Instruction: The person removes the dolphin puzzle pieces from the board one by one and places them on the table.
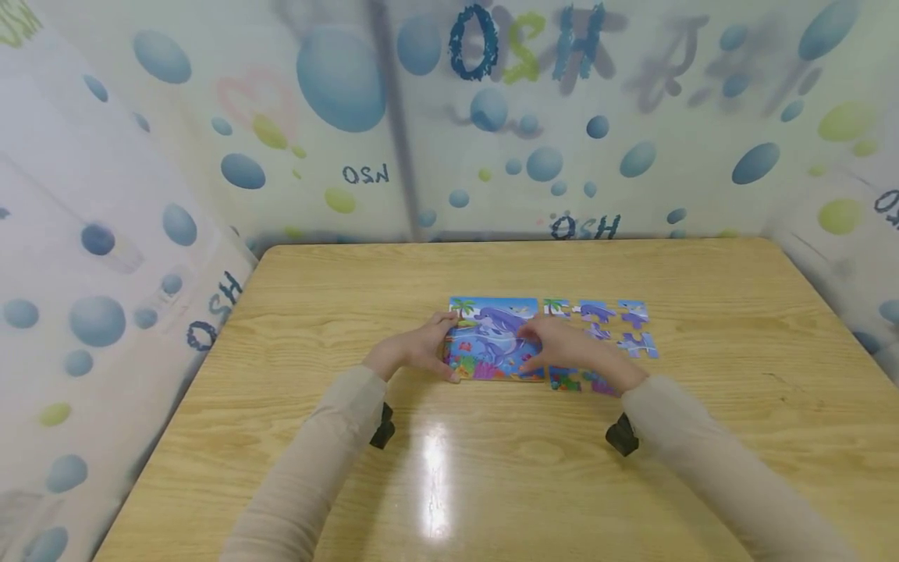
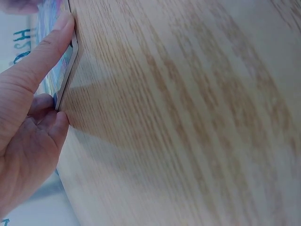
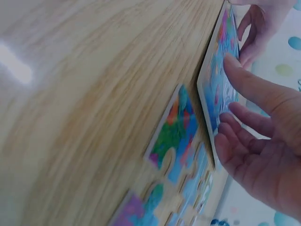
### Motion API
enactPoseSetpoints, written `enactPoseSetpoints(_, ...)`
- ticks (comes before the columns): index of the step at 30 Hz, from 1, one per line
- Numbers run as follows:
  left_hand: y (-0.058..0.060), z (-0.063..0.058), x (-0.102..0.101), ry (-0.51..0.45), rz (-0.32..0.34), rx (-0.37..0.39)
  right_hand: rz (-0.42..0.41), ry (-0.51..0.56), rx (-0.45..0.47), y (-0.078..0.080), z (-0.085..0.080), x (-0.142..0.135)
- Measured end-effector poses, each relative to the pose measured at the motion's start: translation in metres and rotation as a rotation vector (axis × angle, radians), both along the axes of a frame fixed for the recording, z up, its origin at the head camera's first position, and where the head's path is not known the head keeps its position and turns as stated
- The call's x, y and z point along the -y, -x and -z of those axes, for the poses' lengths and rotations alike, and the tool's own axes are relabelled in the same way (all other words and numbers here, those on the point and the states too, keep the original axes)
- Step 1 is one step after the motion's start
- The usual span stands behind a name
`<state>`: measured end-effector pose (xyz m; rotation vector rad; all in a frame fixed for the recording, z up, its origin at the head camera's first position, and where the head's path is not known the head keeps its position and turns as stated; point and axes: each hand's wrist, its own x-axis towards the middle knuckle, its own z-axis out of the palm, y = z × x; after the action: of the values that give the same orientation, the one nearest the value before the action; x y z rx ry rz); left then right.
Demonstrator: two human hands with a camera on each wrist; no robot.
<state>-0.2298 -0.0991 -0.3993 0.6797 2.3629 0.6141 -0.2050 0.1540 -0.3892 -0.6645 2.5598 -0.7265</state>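
A dolphin jigsaw board [image 1: 488,355] lies flat on the wooden table, with a palm tree and sea floor printed on it. My left hand [image 1: 420,347] grips its left side, thumb near the front corner and fingers toward the back. In the left wrist view, the thumb [image 2: 56,37] and fingertips meet the board's edge. Over the right part of the board is my right hand [image 1: 565,343], fingers loosely bent, thumb apart from them. Loose puzzle pieces [image 1: 635,345] lie spaced out right of the board; my right hand and forearm hide some of them.
The wooden table [image 1: 337,289] reaches back to a wall [image 1: 435,140] printed with blue and green bubbles. Several pieces [image 3: 174,134] sit close along the board's right edge. A dark wrist device [image 1: 622,434] hangs below each sleeve.
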Motion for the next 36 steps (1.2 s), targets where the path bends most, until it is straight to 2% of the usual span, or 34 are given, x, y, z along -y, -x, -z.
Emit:
enactPoseSetpoints(6, 0.0, 0.001, -0.001, -0.008, -0.001, 0.01, -0.001, -0.051, 0.042, 0.001, -0.001, 0.01)
enactPoseSetpoints(15, 0.001, 0.001, -0.003, -0.011, 0.001, 0.003, 0.043, -0.108, 0.046, 0.006, 0.001, 0.012)
enactPoseSetpoints(22, 0.0, -0.001, -0.002, -0.008, 0.006, -0.002, 0.044, -0.046, 0.1, 0.006, 0.001, 0.013)
enactPoseSetpoints(30, 0.0, -0.002, -0.001, -0.007, 0.003, 0.002, -0.018, 0.004, 0.097, 0.001, -0.002, 0.013)
enactPoseSetpoints(36, 0.001, -0.001, 0.0, 0.004, 0.004, 0.003, -0.03, 0.113, 0.141, 0.0, 0.0, 0.001)
